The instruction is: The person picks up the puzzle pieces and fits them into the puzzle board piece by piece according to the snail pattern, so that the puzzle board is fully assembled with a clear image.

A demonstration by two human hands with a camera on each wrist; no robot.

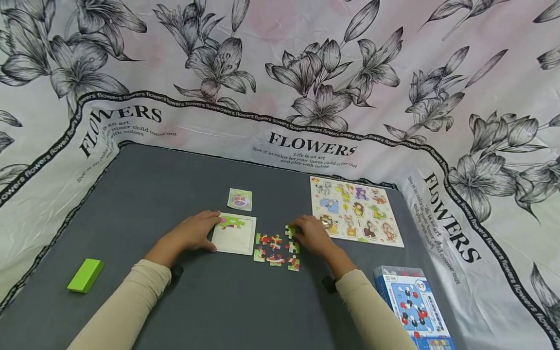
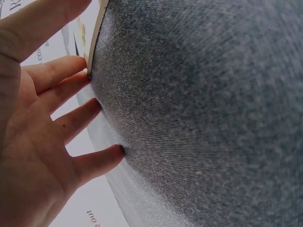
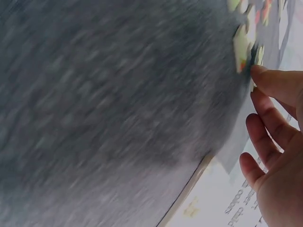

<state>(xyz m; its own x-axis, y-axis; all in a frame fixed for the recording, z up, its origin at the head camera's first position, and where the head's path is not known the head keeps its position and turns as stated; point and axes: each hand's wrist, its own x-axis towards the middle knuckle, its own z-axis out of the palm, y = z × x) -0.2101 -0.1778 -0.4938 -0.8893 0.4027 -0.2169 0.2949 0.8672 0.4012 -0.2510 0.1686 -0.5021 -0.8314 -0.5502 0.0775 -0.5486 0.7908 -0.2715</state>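
A white square puzzle tray lies on the grey table, with joined green and pink puzzle pieces along its top. At its left side, my left hand touches the edge with fingers spread and nearly straight. My right hand pinches a green jigsaw piece between thumb and forefinger, at the upper right of the loose pieces; the fingers partly hide it. Several loose jigsaw pieces in red, green and white lie between the tray and this hand. In the right wrist view, the thumb meets the forefinger at the piece.
Behind the tray lies a small picture card. A large animal board is just beyond my right hand. A boxed molecule set sits at the front right, a green block at the left. Flower-printed cloth borders the table.
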